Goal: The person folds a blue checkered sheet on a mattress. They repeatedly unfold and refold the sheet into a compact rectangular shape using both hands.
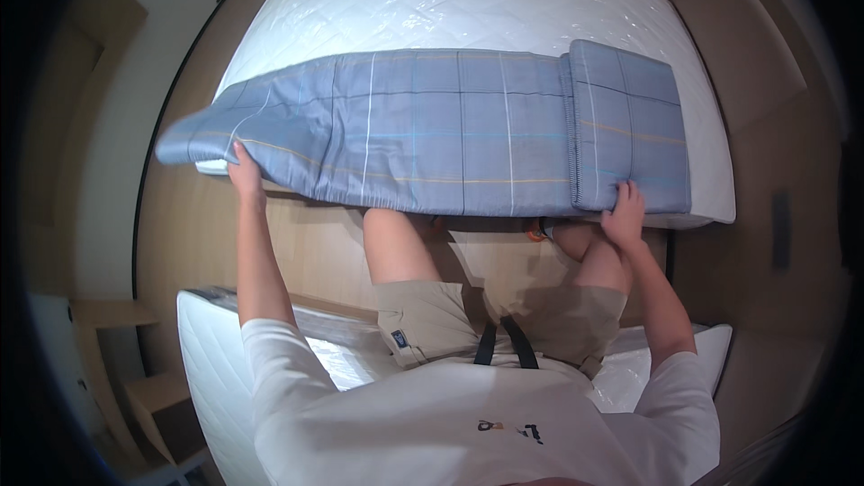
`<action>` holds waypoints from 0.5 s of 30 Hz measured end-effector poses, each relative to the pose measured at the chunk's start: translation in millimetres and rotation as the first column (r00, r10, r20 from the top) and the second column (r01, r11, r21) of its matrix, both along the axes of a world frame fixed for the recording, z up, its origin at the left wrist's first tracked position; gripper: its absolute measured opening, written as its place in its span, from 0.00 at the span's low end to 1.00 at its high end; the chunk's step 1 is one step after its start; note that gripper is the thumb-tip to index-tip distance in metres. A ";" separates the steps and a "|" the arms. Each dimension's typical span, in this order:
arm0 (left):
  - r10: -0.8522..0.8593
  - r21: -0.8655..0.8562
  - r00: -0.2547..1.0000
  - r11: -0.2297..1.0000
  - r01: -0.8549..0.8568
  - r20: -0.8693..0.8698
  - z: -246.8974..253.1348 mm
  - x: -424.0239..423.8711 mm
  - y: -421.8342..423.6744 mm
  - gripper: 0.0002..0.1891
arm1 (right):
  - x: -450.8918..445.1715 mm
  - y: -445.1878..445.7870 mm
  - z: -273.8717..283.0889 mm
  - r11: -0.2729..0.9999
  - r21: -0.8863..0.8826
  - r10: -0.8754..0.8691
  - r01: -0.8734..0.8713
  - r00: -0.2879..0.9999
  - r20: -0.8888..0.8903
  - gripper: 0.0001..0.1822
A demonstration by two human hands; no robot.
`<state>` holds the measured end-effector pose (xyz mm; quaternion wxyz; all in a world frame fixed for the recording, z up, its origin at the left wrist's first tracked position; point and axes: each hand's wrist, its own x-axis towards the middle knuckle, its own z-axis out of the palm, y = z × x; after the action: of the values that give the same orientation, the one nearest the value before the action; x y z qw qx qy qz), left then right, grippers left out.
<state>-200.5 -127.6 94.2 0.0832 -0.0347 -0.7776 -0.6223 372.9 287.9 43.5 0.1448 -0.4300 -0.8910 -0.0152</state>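
Observation:
A blue-grey plaid padded quilt (418, 128) lies in a long strip across the near side of a white mattress (432, 0). Its right end is doubled over into a thick, squared stack (631, 125). My left hand (246, 172) grips the near edge towards the left end, where the cloth is lifted, creased and blurred at its tip. At the near edge of the stack, my right hand (625, 216) has its fingers on top and appears to pinch the fabric; its thumb is partly hidden.
The mattress is wrapped in shiny clear plastic. Behind me is a second plastic-wrapped mattress (209, 358), with wood-look floor (310, 243) between the two. Wooden shelving (158, 391) stands at lower left, and a brown panel (749, 169) borders the right side.

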 end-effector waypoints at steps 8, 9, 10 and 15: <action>-0.534 -0.510 0.768 0.798 0.321 -0.353 -10.4 129.6 85.8 0.27 | 9.8 -15.7 -13.1 0.999 -0.044 -0.013 -0.003 0.928 -0.373 0.26; -0.554 -0.593 0.743 0.759 0.267 -0.375 -9.7 150.4 93.8 0.31 | 17.2 -13.9 -16.4 0.993 -0.104 -0.099 0.059 0.889 -0.446 0.23; -0.620 -0.670 0.716 0.683 0.291 -0.321 -7.1 163.1 97.6 0.33 | 22.6 -11.4 -20.5 0.981 -0.167 -0.176 0.103 0.840 -0.514 0.20; -0.776 -0.926 0.611 0.330 0.184 -0.155 -53.3 194.1 102.6 0.41 | 47.1 21.9 -56.3 0.820 -0.468 -0.569 0.330 0.380 -0.729 0.17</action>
<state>-6.4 -25.0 40.9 0.0862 -0.5040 -0.8523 -0.1099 420.0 309.8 -12.8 0.4938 -0.6222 -0.5460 0.2661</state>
